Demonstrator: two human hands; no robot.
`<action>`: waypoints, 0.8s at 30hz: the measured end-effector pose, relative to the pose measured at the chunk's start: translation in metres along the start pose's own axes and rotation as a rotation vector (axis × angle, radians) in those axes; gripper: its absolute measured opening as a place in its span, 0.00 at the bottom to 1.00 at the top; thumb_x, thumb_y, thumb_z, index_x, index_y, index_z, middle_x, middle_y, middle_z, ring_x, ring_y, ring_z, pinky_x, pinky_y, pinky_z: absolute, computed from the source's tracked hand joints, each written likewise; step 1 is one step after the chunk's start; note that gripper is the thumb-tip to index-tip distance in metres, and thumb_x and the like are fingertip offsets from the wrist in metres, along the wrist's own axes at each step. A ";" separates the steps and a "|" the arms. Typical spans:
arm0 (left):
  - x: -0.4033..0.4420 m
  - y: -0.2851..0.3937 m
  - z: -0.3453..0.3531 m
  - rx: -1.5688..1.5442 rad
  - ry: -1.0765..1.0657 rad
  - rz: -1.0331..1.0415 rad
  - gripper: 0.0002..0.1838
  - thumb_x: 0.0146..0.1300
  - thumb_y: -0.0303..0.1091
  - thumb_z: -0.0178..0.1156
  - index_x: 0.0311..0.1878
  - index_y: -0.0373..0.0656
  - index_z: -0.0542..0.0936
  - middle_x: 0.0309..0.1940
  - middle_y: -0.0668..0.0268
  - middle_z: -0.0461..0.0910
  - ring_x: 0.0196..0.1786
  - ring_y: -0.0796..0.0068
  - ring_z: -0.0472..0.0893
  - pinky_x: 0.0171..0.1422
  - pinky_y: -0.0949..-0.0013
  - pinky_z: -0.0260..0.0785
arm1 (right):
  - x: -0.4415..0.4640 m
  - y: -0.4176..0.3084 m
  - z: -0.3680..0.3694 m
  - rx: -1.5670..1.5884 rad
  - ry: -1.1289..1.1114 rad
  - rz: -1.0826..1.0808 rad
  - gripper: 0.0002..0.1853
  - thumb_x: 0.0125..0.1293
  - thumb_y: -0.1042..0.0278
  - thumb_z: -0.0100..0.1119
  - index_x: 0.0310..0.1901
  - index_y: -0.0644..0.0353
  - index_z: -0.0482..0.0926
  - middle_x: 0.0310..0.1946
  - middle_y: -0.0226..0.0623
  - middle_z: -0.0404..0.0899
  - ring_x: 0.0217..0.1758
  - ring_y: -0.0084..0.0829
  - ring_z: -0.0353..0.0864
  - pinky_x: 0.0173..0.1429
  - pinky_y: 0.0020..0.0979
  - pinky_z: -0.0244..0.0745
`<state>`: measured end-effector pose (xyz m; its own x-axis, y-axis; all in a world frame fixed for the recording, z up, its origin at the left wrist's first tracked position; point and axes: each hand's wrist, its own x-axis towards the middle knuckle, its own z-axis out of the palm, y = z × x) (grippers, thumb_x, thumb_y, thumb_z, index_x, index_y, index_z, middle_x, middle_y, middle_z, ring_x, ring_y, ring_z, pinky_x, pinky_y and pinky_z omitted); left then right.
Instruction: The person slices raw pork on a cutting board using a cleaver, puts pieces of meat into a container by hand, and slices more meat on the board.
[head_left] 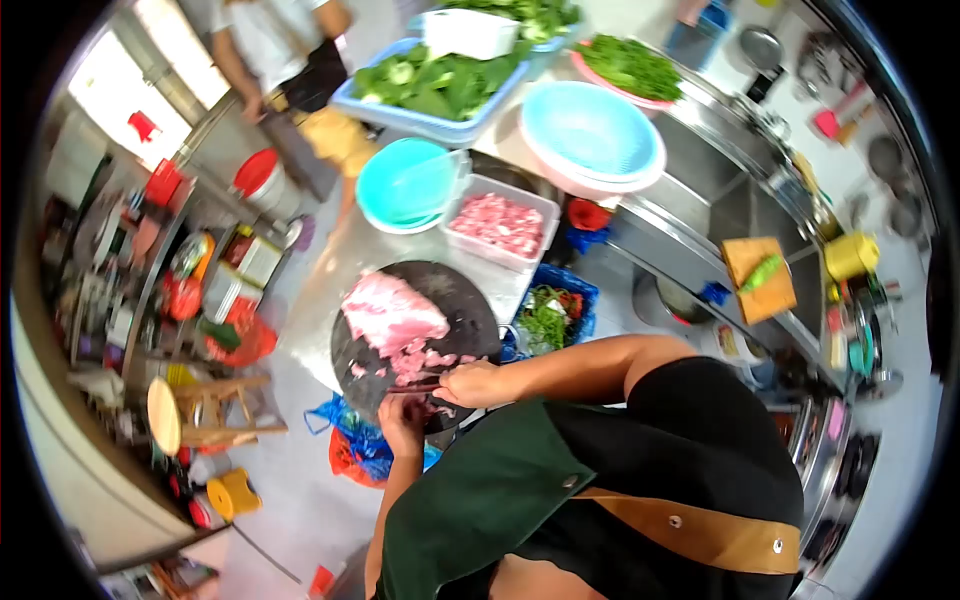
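Note:
A round dark chopping board [465, 290] lies on the metal table in front of me. On its far left part rests a large piece of raw meat [393, 308], with small cut meat pieces [415, 360] strewn on the near side. My right hand [472, 384] is closed round a knife [418, 389], whose blade points left, low over the board. Beside the blade, at the board's near edge, my left hand [402, 424] has its fingers bent and together. What lies under those fingers is hidden. A clear plastic tub [545, 235] of cut meat stands behind the board.
A turquoise basin [400, 185] stands beside the tub. Farther back are a blue basket of leafy greens [450, 125] and a light blue colander [590, 130]. Sinks [700, 165] line the right. A blue vegetable crate [590, 300] sits below the table's right edge. Another person [270, 50] stands at back left.

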<state>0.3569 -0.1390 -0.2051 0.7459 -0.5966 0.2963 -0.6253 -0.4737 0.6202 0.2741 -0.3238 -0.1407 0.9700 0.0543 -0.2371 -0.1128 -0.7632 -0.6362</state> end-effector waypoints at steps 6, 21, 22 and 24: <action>-0.002 -0.008 0.001 -0.003 0.000 -0.012 0.11 0.46 0.26 0.63 0.35 0.40 0.78 0.35 0.60 0.76 0.39 0.56 0.73 0.45 0.59 0.66 | 0.050 -0.025 0.003 -0.034 -0.070 -0.158 0.23 0.68 0.49 0.38 0.42 0.60 0.77 0.36 0.48 0.80 0.42 0.50 0.79 0.46 0.48 0.71; -0.008 -0.004 0.000 0.026 0.078 0.023 0.11 0.45 0.25 0.62 0.35 0.40 0.79 0.40 0.62 0.77 0.41 0.58 0.74 0.46 0.61 0.67 | 0.063 -0.026 0.019 -0.062 -0.057 0.027 0.24 0.69 0.48 0.36 0.37 0.61 0.76 0.33 0.50 0.79 0.39 0.51 0.78 0.45 0.47 0.71; -0.010 -0.006 0.001 0.011 0.097 0.046 0.11 0.46 0.25 0.62 0.37 0.40 0.79 0.40 0.62 0.77 0.42 0.57 0.74 0.47 0.61 0.67 | 0.044 -0.013 0.015 -0.044 -0.030 -0.014 0.23 0.69 0.49 0.37 0.36 0.61 0.76 0.33 0.50 0.79 0.39 0.52 0.78 0.44 0.47 0.71; -0.011 -0.001 -0.003 -0.012 0.123 -0.019 0.13 0.45 0.24 0.62 0.38 0.41 0.78 0.40 0.62 0.76 0.43 0.56 0.73 0.48 0.61 0.67 | 0.007 0.012 0.005 -0.051 -0.032 -0.003 0.22 0.69 0.51 0.39 0.35 0.61 0.76 0.33 0.49 0.79 0.39 0.52 0.78 0.44 0.47 0.71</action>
<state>0.3499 -0.1306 -0.2066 0.7808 -0.5030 0.3705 -0.6081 -0.4762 0.6352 0.2785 -0.3290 -0.1540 0.9628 0.0765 -0.2592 -0.0982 -0.7946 -0.5992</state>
